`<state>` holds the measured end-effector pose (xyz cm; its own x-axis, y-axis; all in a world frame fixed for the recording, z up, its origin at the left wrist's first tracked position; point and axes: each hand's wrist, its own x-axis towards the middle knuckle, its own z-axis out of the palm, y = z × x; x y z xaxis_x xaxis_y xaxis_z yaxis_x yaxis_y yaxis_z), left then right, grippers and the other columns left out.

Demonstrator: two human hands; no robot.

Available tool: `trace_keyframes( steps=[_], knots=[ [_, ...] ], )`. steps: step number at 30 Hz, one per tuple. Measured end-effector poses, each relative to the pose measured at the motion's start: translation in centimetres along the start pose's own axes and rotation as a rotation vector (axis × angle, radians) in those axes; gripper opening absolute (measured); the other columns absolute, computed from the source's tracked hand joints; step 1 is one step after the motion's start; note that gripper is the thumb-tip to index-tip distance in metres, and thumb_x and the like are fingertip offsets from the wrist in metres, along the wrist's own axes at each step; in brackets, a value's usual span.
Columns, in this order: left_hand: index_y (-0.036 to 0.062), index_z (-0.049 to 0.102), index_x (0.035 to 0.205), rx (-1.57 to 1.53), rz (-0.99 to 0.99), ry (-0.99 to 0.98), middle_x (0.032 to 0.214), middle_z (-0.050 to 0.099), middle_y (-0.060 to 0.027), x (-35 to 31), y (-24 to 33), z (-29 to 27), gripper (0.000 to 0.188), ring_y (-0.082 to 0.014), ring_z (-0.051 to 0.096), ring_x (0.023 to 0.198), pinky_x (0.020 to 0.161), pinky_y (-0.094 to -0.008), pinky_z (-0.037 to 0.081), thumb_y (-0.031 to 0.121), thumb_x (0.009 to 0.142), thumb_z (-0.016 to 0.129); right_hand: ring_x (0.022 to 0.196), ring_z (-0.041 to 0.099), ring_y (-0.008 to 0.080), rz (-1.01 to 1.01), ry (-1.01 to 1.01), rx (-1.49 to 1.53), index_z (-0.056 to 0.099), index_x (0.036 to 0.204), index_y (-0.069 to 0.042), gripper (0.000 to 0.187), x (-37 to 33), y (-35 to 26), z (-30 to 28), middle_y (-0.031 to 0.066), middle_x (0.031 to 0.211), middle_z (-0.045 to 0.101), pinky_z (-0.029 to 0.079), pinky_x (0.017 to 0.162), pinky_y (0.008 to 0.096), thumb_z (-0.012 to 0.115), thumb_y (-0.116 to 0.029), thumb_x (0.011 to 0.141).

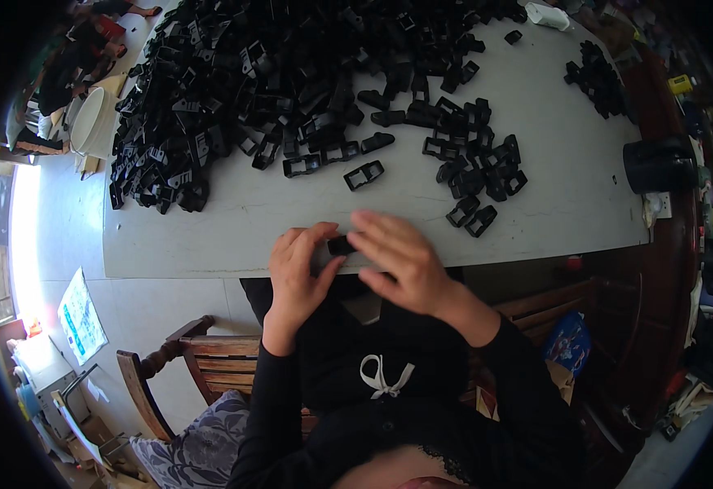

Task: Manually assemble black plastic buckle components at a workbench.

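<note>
Near the table's front edge my left hand (pixel 293 265) grips a small black plastic part (pixel 340 245) between thumb and fingers. My right hand (pixel 403 259) is at the part's right side, its fingers stretched out and slightly blurred, the thumb apart. Whether its fingertips touch the part I cannot tell. Beyond my hands a single black frame-shaped part (pixel 364 175) lies on the white table (pixel 279 224). Farther back, a large heap of similar black parts (pixel 234 90) covers the left and middle of the table.
To the right lies a looser cluster of black parts (pixel 479 155), with another small pile (pixel 597 79) at the far right. A black cylindrical container (pixel 660 165) stands by the right edge. A white object (pixel 547 16) sits at the back. Wooden chair slats (pixel 224 359) are behind my left arm.
</note>
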<state>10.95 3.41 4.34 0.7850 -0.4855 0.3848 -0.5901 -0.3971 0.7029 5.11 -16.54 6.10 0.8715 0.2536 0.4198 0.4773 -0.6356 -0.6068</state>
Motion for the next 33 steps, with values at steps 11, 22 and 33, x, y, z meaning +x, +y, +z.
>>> trace_keyframes(
  steps=[11,22,33],
  knots=[
    [0.0087,0.063,0.112,-0.026,-0.098,-0.089,0.064,0.058,-0.0037,5.6,2.6,2.1,0.032,-0.0181,0.055,0.054,0.054,-0.0322,0.044,0.005,0.081,0.07,0.071,0.067,0.031,0.456,0.126,-0.34,0.066,0.104,-0.01,0.014,8.3,5.5,-0.9,0.0097,0.086,0.067,0.053,0.061,0.0421,0.062,-0.016,0.092],
    [0.0134,0.062,0.108,0.334,-0.13,0.026,0.064,0.061,-0.0024,6.9,1.7,3.5,0.025,-0.024,0.061,0.056,0.051,-0.0371,0.045,0.013,0.084,0.069,0.08,0.069,0.0325,0.522,0.245,-0.521,0.056,0.109,-0.008,0.03,6.7,5.7,-0.5,0.0104,0.097,0.067,0.054,0.063,0.0409,0.071,-0.017,0.085],
    [0.0098,0.062,0.102,0.264,-0.076,-0.087,0.084,0.064,-0.006,5.9,0.7,1.5,0.025,-0.0261,0.062,0.07,0.061,-0.0354,0.048,0.015,0.08,0.073,0.079,0.065,0.0264,0.483,0.213,-0.428,0.056,0.094,-0.005,0.023,5.0,5.1,-1.6,0.0074,0.09,0.062,0.052,0.065,0.037,0.072,-0.007,0.078]
  ],
)
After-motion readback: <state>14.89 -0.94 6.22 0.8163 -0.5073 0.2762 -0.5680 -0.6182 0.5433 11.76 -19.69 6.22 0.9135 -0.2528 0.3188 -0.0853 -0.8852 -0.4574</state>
